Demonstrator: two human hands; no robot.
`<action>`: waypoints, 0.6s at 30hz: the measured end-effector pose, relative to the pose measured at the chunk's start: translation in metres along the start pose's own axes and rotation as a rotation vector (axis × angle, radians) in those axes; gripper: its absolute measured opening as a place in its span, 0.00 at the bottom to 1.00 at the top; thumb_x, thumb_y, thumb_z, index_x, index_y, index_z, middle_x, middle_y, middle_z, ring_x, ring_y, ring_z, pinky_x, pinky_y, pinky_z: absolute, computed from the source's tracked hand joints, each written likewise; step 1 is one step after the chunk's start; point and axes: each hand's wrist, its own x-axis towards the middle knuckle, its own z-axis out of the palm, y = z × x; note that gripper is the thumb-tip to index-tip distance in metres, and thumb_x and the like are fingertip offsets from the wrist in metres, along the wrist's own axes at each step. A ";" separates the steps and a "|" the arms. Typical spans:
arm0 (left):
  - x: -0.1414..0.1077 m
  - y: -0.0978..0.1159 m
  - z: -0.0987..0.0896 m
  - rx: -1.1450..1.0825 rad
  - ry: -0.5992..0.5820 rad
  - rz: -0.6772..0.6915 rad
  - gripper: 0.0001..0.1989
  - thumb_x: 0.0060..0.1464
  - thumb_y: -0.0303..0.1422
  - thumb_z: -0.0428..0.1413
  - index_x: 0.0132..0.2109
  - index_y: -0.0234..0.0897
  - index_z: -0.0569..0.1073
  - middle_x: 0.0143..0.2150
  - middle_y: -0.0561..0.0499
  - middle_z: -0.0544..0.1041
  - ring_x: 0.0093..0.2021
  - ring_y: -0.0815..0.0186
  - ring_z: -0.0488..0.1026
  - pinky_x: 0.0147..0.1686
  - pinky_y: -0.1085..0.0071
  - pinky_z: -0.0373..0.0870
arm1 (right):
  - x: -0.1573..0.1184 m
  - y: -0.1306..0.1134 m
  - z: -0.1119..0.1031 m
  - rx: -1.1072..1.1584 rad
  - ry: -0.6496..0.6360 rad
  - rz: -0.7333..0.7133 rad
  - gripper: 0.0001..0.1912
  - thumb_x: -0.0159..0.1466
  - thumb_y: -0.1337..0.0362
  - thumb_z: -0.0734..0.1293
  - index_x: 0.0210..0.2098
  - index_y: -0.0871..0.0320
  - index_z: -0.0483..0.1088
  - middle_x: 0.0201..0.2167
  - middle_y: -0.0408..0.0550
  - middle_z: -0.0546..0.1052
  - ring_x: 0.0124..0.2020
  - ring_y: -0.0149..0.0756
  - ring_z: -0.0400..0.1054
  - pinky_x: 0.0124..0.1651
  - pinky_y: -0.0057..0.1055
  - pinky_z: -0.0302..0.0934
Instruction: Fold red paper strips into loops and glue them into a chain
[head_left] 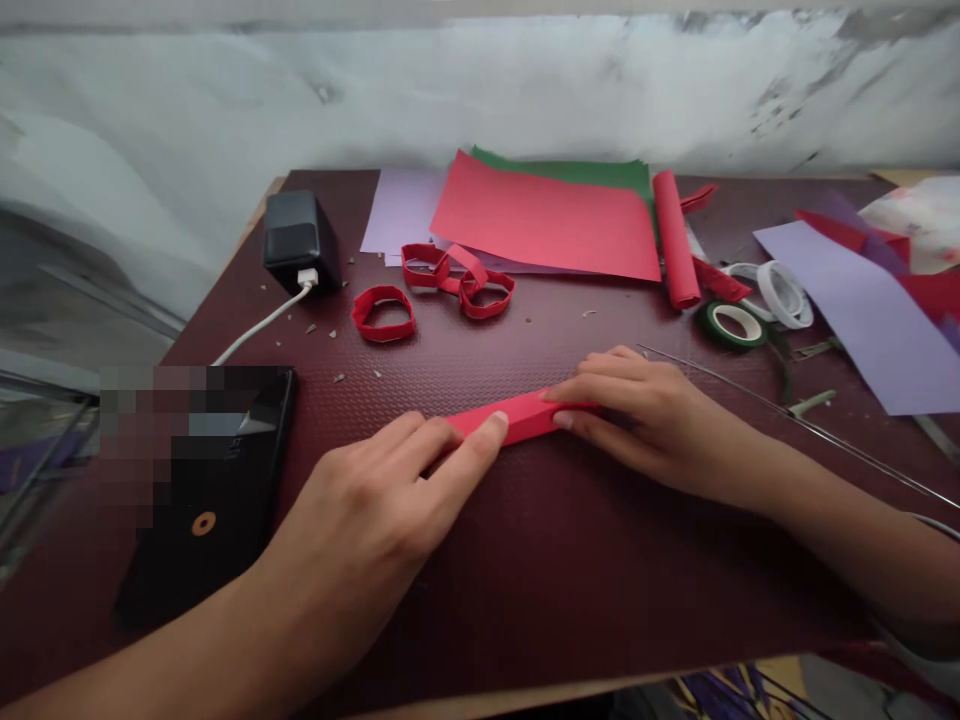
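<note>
A folded red paper strip (525, 418) lies slantwise near the middle of the dark red table (525, 560). My left hand (401, 480) grips its left end, the thumb on top and the other fingers curled round the far side. At the strip's right end, my right hand (645, 405) pinches it between thumb and fingers. Beyond my hands lie a single red paper ring (383, 335) and several more red rings (487, 300) grouped together.
Red sheets (547, 220) lie at the back beside a red roll (675, 240). Green tape (731, 325), white tape (785, 295), a purple sheet (847, 300) and thin wires (847, 440) are right. A black phone (232, 500) and a charger block (292, 240) are left.
</note>
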 end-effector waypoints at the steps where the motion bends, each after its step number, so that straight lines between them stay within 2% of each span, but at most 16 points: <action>1: 0.001 -0.001 0.001 0.010 -0.002 -0.003 0.22 0.68 0.19 0.45 0.65 0.30 0.70 0.47 0.42 0.81 0.39 0.57 0.77 0.32 0.63 0.79 | 0.000 0.001 0.002 0.001 0.024 0.031 0.08 0.76 0.66 0.64 0.48 0.57 0.75 0.36 0.46 0.78 0.37 0.36 0.70 0.42 0.34 0.56; 5: 0.002 -0.003 0.005 0.128 -0.046 0.026 0.22 0.64 0.19 0.47 0.59 0.26 0.76 0.53 0.34 0.81 0.45 0.50 0.78 0.38 0.53 0.83 | 0.001 0.002 0.010 -0.058 0.062 0.095 0.09 0.75 0.65 0.65 0.52 0.56 0.76 0.40 0.48 0.78 0.38 0.36 0.72 0.43 0.36 0.58; 9: -0.004 -0.003 0.012 0.180 -0.053 0.060 0.22 0.64 0.21 0.47 0.60 0.25 0.77 0.58 0.33 0.81 0.51 0.46 0.78 0.48 0.50 0.81 | 0.001 0.000 0.015 -0.133 0.086 0.105 0.10 0.74 0.65 0.66 0.52 0.56 0.78 0.42 0.51 0.78 0.40 0.40 0.71 0.42 0.39 0.60; 14: -0.014 0.005 0.023 0.174 0.080 0.046 0.25 0.65 0.20 0.48 0.66 0.29 0.73 0.65 0.36 0.77 0.67 0.46 0.71 0.69 0.48 0.65 | 0.002 0.001 0.018 -0.188 0.089 0.091 0.09 0.73 0.67 0.67 0.50 0.58 0.79 0.41 0.53 0.78 0.40 0.43 0.70 0.42 0.41 0.60; 15: -0.015 0.007 0.025 0.181 0.076 0.041 0.24 0.65 0.21 0.50 0.67 0.29 0.71 0.67 0.36 0.75 0.70 0.46 0.68 0.71 0.50 0.62 | 0.002 0.001 0.018 -0.196 0.089 0.088 0.09 0.73 0.67 0.67 0.50 0.59 0.78 0.41 0.53 0.77 0.39 0.43 0.70 0.42 0.41 0.60; 18: -0.018 0.011 0.030 0.186 0.023 0.051 0.24 0.72 0.35 0.52 0.68 0.24 0.70 0.71 0.31 0.70 0.75 0.44 0.61 0.76 0.52 0.53 | 0.002 0.002 0.020 -0.211 0.090 0.092 0.08 0.73 0.68 0.67 0.49 0.58 0.78 0.41 0.52 0.77 0.39 0.42 0.69 0.41 0.41 0.60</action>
